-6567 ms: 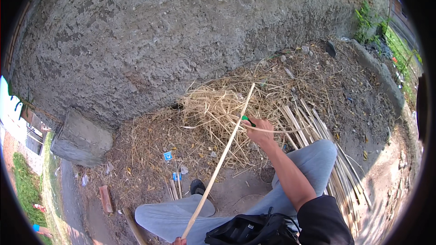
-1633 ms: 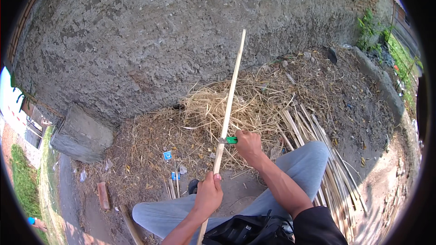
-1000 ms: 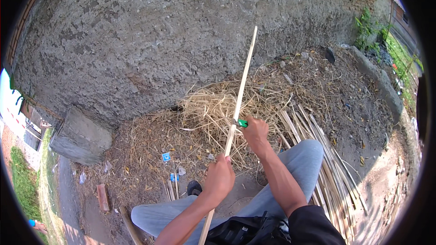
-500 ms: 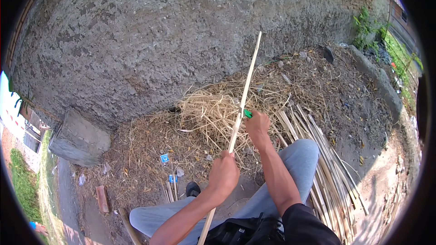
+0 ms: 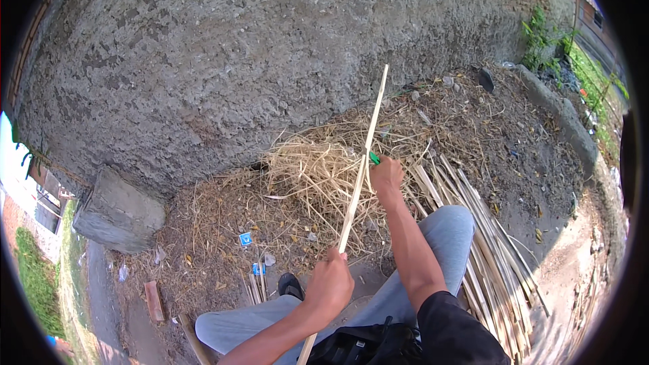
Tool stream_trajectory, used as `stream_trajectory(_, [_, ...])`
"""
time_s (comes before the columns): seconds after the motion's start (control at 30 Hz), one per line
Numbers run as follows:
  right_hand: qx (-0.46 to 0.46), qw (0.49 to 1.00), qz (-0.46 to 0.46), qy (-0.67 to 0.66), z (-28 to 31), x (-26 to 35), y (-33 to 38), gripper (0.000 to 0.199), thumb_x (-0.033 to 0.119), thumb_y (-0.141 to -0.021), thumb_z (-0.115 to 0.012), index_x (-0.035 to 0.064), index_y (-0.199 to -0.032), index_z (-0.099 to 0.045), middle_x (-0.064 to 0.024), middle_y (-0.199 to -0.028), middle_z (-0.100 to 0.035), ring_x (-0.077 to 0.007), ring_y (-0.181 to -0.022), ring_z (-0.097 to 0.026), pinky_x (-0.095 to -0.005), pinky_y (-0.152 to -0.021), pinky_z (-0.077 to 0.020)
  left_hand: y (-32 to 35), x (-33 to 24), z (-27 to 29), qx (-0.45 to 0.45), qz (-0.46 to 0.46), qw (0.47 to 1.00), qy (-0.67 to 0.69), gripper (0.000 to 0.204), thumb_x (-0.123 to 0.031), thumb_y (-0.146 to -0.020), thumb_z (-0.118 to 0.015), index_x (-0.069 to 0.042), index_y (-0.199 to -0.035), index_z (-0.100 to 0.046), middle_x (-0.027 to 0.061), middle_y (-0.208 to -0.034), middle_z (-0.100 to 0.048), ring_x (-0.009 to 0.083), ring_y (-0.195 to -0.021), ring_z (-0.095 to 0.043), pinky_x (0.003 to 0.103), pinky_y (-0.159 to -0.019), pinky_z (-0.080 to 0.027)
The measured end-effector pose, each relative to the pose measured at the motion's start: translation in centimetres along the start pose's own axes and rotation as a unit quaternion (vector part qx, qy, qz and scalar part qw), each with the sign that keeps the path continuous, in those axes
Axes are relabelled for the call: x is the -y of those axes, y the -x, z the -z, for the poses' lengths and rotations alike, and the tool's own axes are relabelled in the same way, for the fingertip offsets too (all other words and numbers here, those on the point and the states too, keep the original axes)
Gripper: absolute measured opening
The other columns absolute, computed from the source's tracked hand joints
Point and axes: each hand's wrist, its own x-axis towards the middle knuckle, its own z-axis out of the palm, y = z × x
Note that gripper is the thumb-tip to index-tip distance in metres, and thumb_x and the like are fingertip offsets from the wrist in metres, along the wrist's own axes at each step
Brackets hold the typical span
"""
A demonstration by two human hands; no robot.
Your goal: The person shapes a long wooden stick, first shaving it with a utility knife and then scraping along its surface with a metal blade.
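A long pale strip of wood that looks like bamboo [image 5: 352, 211] slants up from beside my lap toward the wall. Its lower part is gripped in my left hand [image 5: 329, 289], fingers wrapped round it. Farther up, my right hand [image 5: 387, 177] is closed on a green-handled tool [image 5: 375, 157], probably a knife, held against the strip's right side. Most of the handle is hidden in my fingers, and the blade crossing the strip is too small to make out clearly.
A heap of thin shavings [image 5: 321, 169] lies ahead by the rough wall [image 5: 223, 61]. Many cut strips [image 5: 497, 263] are bundled on the ground to my right. At the left stand a concrete block [image 5: 122, 209] and a brick [image 5: 154, 301]. Blue-and-white litter [image 5: 245, 238] lies nearby.
The strip has slid down toward me, its far tip now lower, with my left hand drawn slightly back. My right hand and the green-handled tool stay at nearly the same place.
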Motion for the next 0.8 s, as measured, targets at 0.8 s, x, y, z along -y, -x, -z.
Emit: stream_trajectory(0.8, [0.066, 0.998, -0.004, -0.001, -2.2, -2.2, -1.7, 0.027, 0.016, -0.075, -0.066, 0.0091, -0.101, -0.073, -0.0215, -0.086, -0.069, -0.0383, -0.083, -0.066, -0.0473, -0.076, -0.0516, 11.1, 3.0, 1.6, 0.000, 0.036, 0.999, 0.041, 0.019, -0.014, -0.094, -0.046, 0.003, -0.094, -0.056, 0.0275, -0.072, -0.060, 0.0457, -0.076, -0.060, 0.052, -0.066, -0.047])
